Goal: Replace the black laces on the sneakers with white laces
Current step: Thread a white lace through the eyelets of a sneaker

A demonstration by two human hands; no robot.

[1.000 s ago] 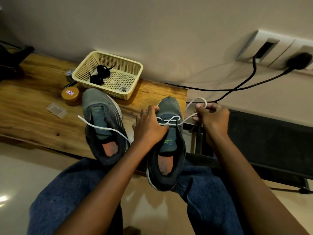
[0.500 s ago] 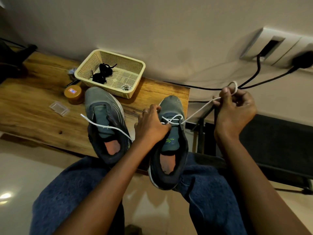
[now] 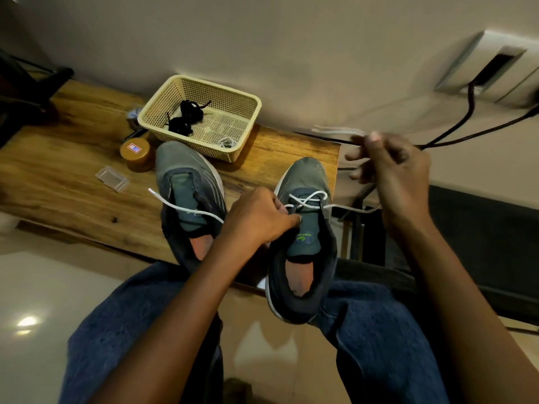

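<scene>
White lace (image 3: 306,201) crosses the lowest eyelets of the right sneaker (image 3: 303,243), which sits with its toe on the table (image 3: 58,176) edge and its heel over the person's jeans (image 3: 379,330). One end of that lace runs left from the eyelets, passes under the left hand (image 3: 256,220) and lies across the left sneaker (image 3: 189,199), its tip just past that shoe's far side. The other end runs right toward the right hand (image 3: 390,167), which is raised beside the table; the hand is motion-blurred, its fingers curled, and a pale blurred streak of lace shows just above its fingertips, so it seems to pinch the lace, though the grip itself is not clear. The left hand rests on the right sneaker's tongue side, fingers curled down at the eyelets, pinching the lace there. The left sneaker has no lace threaded. Behind both shoes stands a cream basket (image 3: 163,109) with black laces (image 3: 185,116) bundled inside and a small white coil (image 3: 226,142) in its near corner. A round tin (image 3: 135,153) and a clear plastic case (image 3: 112,177) lie left of the shoes. Dark cables (image 3: 466,118) hang from a wall socket (image 3: 495,62).
</scene>
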